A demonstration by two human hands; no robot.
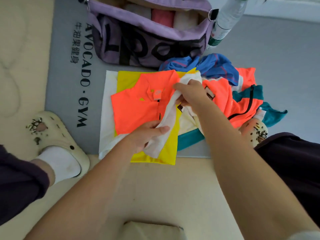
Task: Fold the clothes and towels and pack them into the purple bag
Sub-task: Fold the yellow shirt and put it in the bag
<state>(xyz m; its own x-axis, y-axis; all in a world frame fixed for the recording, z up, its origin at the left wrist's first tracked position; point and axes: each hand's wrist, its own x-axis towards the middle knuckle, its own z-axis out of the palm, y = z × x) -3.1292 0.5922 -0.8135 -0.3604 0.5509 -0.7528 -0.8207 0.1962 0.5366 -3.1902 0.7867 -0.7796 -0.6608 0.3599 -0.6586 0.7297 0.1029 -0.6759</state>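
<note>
Both hands grip a white cloth over a stack of folded shirts on a grey gym mat.

The grey mat [69,87] carries the open purple bag [138,42] at the far side, rolled items inside. Near it lies the orange shirt [136,108] on a yellow one [166,151]; an unfolded pile [242,94] sits right. The left hand [143,135] and right hand [192,94] each close their fingers on the white cloth [168,116], stretched between them.
</note>
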